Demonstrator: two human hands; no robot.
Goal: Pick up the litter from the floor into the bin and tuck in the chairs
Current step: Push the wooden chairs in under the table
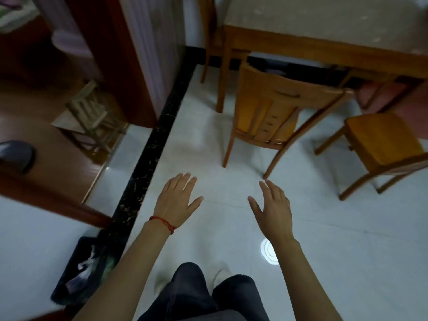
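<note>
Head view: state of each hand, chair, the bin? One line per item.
left hand: open, fingers spread, holding nothing
right hand: open, holding nothing
near chair: pulled out from the table, back toward the camera
right chair: pulled out, standing clear of the table
far chair: at the table's left end, mostly hidden
bin: open top, litter inside
table: top covered with a cloth

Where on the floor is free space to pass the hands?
Free: the pale floor between the black strip and the chair, ahead of both hands. Crowded: right, where chair and stool legs stand close beside the table.
</note>
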